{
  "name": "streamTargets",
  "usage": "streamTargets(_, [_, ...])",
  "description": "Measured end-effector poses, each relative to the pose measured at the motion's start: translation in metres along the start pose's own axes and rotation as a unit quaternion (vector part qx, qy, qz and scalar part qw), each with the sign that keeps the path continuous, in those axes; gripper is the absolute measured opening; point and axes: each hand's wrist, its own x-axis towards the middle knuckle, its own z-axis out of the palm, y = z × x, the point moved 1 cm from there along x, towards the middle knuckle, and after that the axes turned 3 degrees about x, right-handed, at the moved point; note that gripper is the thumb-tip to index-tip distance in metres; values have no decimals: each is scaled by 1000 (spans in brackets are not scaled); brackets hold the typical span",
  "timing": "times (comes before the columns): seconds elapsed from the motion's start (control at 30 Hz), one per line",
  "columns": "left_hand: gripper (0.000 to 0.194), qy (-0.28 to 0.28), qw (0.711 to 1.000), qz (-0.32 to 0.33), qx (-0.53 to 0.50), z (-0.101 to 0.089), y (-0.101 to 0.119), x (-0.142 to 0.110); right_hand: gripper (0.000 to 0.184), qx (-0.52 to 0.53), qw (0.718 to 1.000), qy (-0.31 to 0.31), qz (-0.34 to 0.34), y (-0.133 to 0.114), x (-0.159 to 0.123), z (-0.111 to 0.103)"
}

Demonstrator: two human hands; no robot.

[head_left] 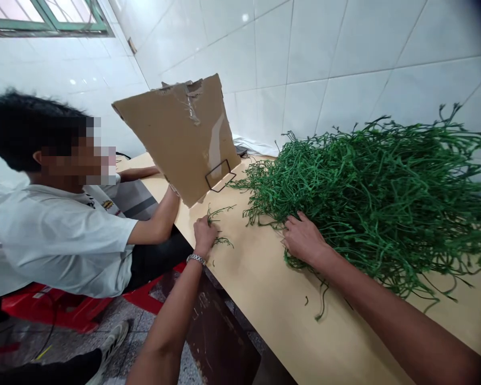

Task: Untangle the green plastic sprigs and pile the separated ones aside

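A big heap of green artificial plant stems (369, 198), thin and branching, spreads over the right part of the table. My right hand (304, 238) is at the heap's near left edge, its thumb and fingers partly spread against the stems; whether it grips any is unclear. Near the table's front edge, my left hand (206, 235) is closed around a few green stems (220, 213), whose tips stick out to the right. A metal-link bracelet sits on my left wrist.
A cardboard sheet (180, 139) stands upright on the tan table (260, 278), with a black wire frame (220, 176) at its base. Beyond it, a person in a white shirt (64, 235) sits on a red stool (52, 307). A tiled wall runs behind.
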Motion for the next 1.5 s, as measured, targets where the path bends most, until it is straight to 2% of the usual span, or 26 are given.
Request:
streamTargets(0.17, [28, 6, 996, 54, 65, -4, 1, -1, 19, 1, 1000, 7, -4, 1, -10, 2])
streamTargets(0.3, [25, 14, 990, 94, 101, -12, 4, -8, 18, 18, 999, 17, -25, -9, -13, -1])
streamTargets(0.43, [10, 8, 982, 142, 126, -21, 8, -23, 15, 82, 993, 28, -80, -25, -13, -8])
streamTargets(0.57, [20, -29, 973, 185, 135, -27, 19, -47, 15, 139, 982, 37, -122, -42, -24, -20])
streamTargets(0.67, [21, -105, 964, 207, 127, -17, 33, -80, 15, 134, 979, 55, -145, -47, -42, -29])
streamTargets(0.77, [29, -257, 938, 213, 92, 11, 47, -122, 12, 85, 988, 51, -121, -42, -65, -30])
streamTargets(0.83, [36, -373, 908, 189, 33, 35, 52, -148, 11, 55, 994, 43, -88, -36, -84, -26])
streamTargets(0.9, [32, -441, 878, 184, 25, 56, 54, -167, 10, 65, 994, 41, -79, -32, -106, -20])
streamTargets(0.97, [17, -483, 831, 253, 114, 71, 52, -179, 9, 101, 990, 45, -83, -30, -128, -16])
streamTargets(1.0, [13, -497, 791, 311, 175, 76, 50, -182, 8, 118, 989, 48, -81, -29, -139, -15])
streamTargets(1.07, [18, -484, 714, 430, 268, 81, 48, -186, 11, 140, 986, 61, -73, -28, -154, -19])
streamTargets(1.1, [21, -455, 694, 477, 289, 82, 47, -186, 13, 148, 984, 75, -69, -27, -159, -23])
streamTargets(1.2, [24, -355, 700, 547, 293, 87, 50, -187, 19, 152, 976, 153, -31, -24, -153, -38])
streamTargets(1.27, [23, -344, 697, 553, 298, 93, 52, -188, 20, 119, 974, 189, 36, -22, -137, -44])
streamTargets(1.33, [22, -360, 685, 552, 310, 98, 52, -189, 20, 79, 976, 162, 125, -20, -117, -44])
streamTargets(1.4, [25, -359, 684, 548, 319, 101, 49, -186, 17, 56, 974, 104, 196, -18, -105, -38])
streamTargets(1.47, [32, -345, 693, 535, 340, 101, 44, -179, 17, 60, 971, 74, 218, -12, -105, -33])
streamTargets(1.5, [37, -342, 693, 523, 360, 100, 41, -175, 19, 77, 971, 80, 214, -9, -110, -33])
